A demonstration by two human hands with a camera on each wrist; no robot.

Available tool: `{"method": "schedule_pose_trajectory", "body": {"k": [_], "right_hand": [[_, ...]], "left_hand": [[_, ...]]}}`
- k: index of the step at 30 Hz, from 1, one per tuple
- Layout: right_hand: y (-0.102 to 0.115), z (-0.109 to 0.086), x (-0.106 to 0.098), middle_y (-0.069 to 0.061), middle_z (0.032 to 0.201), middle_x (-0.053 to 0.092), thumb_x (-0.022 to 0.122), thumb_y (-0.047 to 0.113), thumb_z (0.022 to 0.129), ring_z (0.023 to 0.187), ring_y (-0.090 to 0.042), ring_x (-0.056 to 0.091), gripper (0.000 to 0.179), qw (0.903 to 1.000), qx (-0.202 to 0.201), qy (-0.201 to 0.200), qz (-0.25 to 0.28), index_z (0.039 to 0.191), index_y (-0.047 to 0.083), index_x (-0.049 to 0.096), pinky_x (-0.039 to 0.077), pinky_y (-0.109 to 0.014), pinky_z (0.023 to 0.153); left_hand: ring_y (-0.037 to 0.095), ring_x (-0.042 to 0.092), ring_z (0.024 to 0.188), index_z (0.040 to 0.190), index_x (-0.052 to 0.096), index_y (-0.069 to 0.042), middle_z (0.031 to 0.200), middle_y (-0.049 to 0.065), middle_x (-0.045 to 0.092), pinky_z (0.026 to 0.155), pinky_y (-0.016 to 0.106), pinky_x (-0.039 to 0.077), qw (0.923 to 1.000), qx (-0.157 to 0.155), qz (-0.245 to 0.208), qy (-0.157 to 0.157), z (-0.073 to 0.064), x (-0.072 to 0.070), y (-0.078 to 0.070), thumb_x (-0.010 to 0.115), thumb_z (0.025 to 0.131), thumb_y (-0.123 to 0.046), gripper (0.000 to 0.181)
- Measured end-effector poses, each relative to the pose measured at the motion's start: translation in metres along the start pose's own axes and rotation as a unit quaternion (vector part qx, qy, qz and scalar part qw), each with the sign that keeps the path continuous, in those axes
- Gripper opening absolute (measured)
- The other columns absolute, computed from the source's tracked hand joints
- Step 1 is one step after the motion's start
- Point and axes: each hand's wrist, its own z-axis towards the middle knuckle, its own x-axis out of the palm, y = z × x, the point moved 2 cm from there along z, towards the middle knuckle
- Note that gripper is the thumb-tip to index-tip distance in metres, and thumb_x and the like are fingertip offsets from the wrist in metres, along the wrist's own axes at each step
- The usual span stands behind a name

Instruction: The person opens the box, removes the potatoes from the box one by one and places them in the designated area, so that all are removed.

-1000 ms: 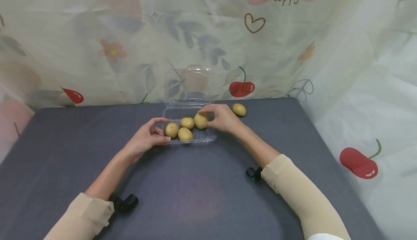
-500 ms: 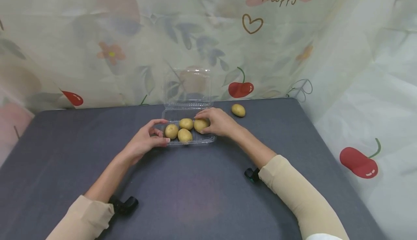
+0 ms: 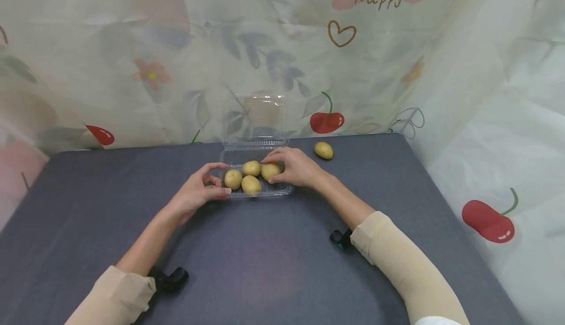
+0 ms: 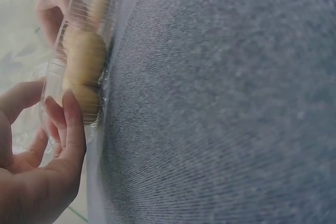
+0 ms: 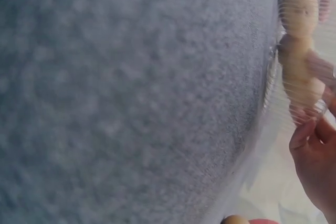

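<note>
In the head view a clear plastic clamshell container (image 3: 273,193) lies on the table with its lid (image 3: 255,119) raised at the back. Several potatoes (image 3: 251,185) sit in its base. My left hand (image 3: 197,188) holds the container's left end, thumb at the front corner and a finger at the back. Inside the right half, my right hand (image 3: 296,166) grips a potato (image 3: 271,171) between thumb and fingers. Through the clear ribbed wall, the left wrist view shows potatoes (image 4: 86,59) side by side. The right wrist view shows my right hand (image 5: 315,156) partly behind that wall.
One more potato (image 3: 323,150) lies on the dark grey table (image 3: 265,256) near its back edge, right of the container. A patterned curtain (image 3: 176,36) hangs behind the table and along the right side. Black wrist cameras (image 3: 169,279) hang below both sleeves.
My right hand has moved slightly left and down with its potato, which now sits lower, beside the others in the container. My left hand has stayed on the container's left end.
</note>
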Motion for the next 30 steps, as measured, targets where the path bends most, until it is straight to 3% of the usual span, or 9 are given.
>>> {"method": "schedule_pose_trajectory", "body": {"k": [5,11,18,25,30], "right_hand": [[-0.001,-0.003,-0.004,-0.002,0.127,0.064,0.084,0.028,0.082,0.12,-0.021,0.057,0.047,0.9977,0.001,-0.016,0.066,0.125,0.014,0.071,0.047,-0.042,0.098],[-0.005,-0.007,-0.01,0.001,0.125,0.065,0.085,0.03,0.081,0.117,-0.017,0.058,0.047,0.9959,-0.001,-0.03,0.086,0.123,0.014,0.072,0.048,-0.043,0.094],[-0.007,-0.011,-0.021,0.001,0.124,0.065,0.085,0.027,0.08,0.102,-0.013,0.059,0.047,0.9933,0.005,-0.044,0.107,0.123,0.013,0.072,0.052,-0.034,0.077],[-0.01,-0.018,-0.031,-0.001,0.123,0.066,0.085,0.021,0.081,0.106,-0.017,0.059,0.046,0.9851,0.022,-0.067,0.157,0.123,0.012,0.071,0.05,-0.046,0.093],[-0.015,-0.024,-0.034,-0.004,0.124,0.065,0.085,0.017,0.08,0.11,-0.018,0.06,0.046,0.9771,0.034,-0.083,0.193,0.123,0.01,0.071,0.051,-0.043,0.095]], "left_hand": [[0.026,0.065,0.085,0.147,0.038,-0.01,0.09,0.01,0.051,0.087,0.042,0.055,0.9999,-0.003,0.01,-0.001,-0.001,-0.001,-0.002,0.073,0.089,-0.006,0.068],[0.026,0.065,0.086,0.148,0.036,-0.009,0.091,0.01,0.051,0.088,0.043,0.055,0.9999,-0.002,0.015,0.001,-0.004,0.0,-0.004,0.074,0.089,-0.008,0.07],[0.025,0.065,0.085,0.147,0.038,-0.01,0.091,0.01,0.051,0.087,0.042,0.055,0.9999,0.0,0.013,-0.002,-0.002,-0.001,-0.003,0.073,0.089,-0.007,0.068],[0.026,0.064,0.085,0.146,0.039,-0.012,0.091,0.01,0.05,0.087,0.041,0.056,0.9999,-0.004,0.009,-0.004,0.0,-0.001,-0.001,0.073,0.089,-0.006,0.066],[0.026,0.064,0.086,0.147,0.038,-0.012,0.091,0.01,0.051,0.088,0.042,0.055,1.0,-0.003,0.009,0.001,-0.001,-0.001,-0.001,0.073,0.09,-0.007,0.067]]}}
